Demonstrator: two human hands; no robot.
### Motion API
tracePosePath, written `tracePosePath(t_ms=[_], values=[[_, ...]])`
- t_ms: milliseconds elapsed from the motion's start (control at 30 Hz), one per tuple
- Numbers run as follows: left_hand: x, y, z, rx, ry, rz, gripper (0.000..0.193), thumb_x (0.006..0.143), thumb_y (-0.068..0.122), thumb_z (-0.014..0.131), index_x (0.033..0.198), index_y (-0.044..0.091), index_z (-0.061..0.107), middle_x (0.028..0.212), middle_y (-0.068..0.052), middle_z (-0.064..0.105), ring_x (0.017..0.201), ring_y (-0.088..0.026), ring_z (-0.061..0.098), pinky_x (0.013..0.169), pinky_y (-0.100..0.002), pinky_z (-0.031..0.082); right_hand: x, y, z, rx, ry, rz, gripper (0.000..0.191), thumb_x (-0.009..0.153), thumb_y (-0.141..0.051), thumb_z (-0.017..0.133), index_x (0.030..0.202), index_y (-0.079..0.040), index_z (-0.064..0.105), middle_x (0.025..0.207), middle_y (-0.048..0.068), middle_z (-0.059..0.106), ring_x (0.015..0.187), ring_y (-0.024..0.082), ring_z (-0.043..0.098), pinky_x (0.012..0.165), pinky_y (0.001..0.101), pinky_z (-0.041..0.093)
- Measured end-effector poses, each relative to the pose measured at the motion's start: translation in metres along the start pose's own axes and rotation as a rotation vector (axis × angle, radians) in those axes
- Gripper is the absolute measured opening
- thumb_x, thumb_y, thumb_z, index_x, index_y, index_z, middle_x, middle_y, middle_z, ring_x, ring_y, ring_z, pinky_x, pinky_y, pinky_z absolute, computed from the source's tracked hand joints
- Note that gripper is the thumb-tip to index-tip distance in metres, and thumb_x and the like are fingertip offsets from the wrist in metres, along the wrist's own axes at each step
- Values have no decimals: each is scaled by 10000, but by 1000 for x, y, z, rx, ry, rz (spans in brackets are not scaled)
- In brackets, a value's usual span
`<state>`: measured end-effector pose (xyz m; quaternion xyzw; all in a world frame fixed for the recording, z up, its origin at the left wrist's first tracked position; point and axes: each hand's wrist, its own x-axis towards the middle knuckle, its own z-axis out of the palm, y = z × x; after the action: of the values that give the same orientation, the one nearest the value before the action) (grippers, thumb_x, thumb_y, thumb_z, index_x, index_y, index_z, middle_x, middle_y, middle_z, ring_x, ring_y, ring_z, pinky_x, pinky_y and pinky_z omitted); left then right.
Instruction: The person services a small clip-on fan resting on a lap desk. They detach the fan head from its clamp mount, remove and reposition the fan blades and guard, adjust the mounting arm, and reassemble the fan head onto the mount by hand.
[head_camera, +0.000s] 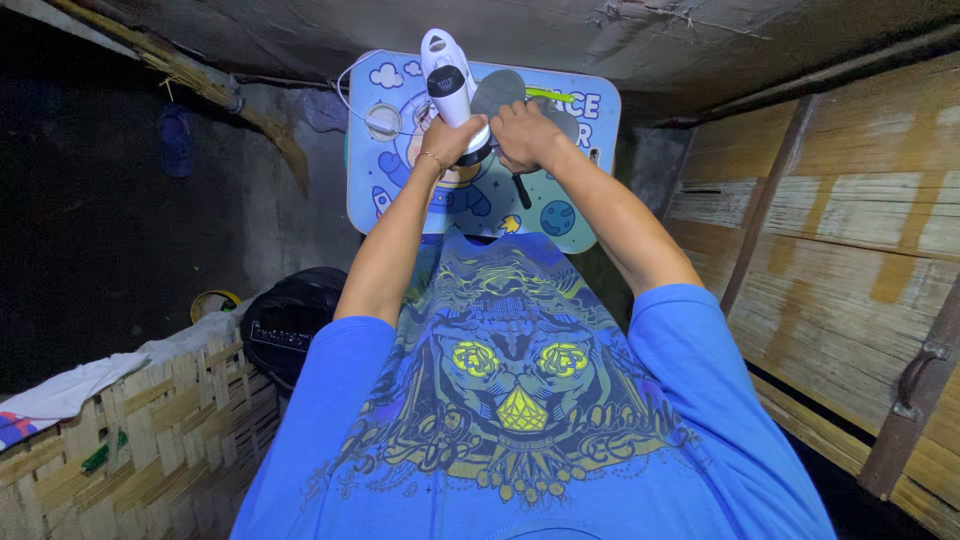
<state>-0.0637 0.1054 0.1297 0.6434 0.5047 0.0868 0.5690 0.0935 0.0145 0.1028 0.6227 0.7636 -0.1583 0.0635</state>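
head | both hands (490, 140) grip white appliance (452, 85) | blue table (400, 190) beneath

Harsh head-mounted light, bright on the blue shirt (520, 400); left background near-black (vignetted). Strong wide-angle bending at edges. Focus sharp centrally, slight glare on white appliance (450, 85).

White handheld appliance (452, 85) with a black band and dark base, standing tilted on a small blue cartoon-printed table (580, 205), white cord (350, 85) looping off to one side.
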Motion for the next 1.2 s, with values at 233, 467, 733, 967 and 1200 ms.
tracePosePath(t_ms=[233, 467, 733, 967, 1200], values=[[-2, 7, 7, 21, 168, -63, 662, 668, 534, 783, 1101, 37, 718, 1058, -158, 774, 989, -291, 754, 874, -374, 562, 5, -11, 0, 15, 80, 143, 463, 793, -269, 722, 1142, 12, 602, 1144, 214, 605, 1102, 405, 565, 934, 537, 419], [1, 2, 2, 5, 123, -76, 668, 656, 537, 786, 1094, 37, 717, 1063, -155, 780, 986, -280, 767, 870, -370, 574, 8, -13, 2, -35, 103, 106, 355, 840, -223, 635, 1120, -4, 632, 1106, 199, 624, 1068, 394, 579, 934, 525, 421], [0, 3, -2, 74, 81, -48, 688, 685, 561, 771, 1138, 47, 709, 1079, -162, 766, 1009, -296, 750, 873, -377, 563, 8, -10, -1, -74, 99, 44, 378, 828, -245, 628, 1117, -2, 642, 1083, 192, 629, 1030, 378, 591, 916, 509, 437], [-3, 7, 6, 22, 163, -114, 673, 674, 554, 775, 1109, 43, 721, 1070, -160, 771, 998, -292, 749, 872, -374, 561, 10, -11, 2, -143, 217, 92, 247, 916, -184, 539, 1060, -30, 668, 1038, 170, 647, 1024, 361, 600, 903, 494, 438], [-2, 1, -4, -66, 37, -48, 678, 677, 537, 757, 1116, 24, 706, 1059, -162, 777, 979, -279, 767, 842, -370, 571, 6, -11, -1, -90, 263, -17, 270, 911, -189, 542, 1073, -15, 669, 1048, 162, 649, 1010, 362, 592, 926, 485, 434]])
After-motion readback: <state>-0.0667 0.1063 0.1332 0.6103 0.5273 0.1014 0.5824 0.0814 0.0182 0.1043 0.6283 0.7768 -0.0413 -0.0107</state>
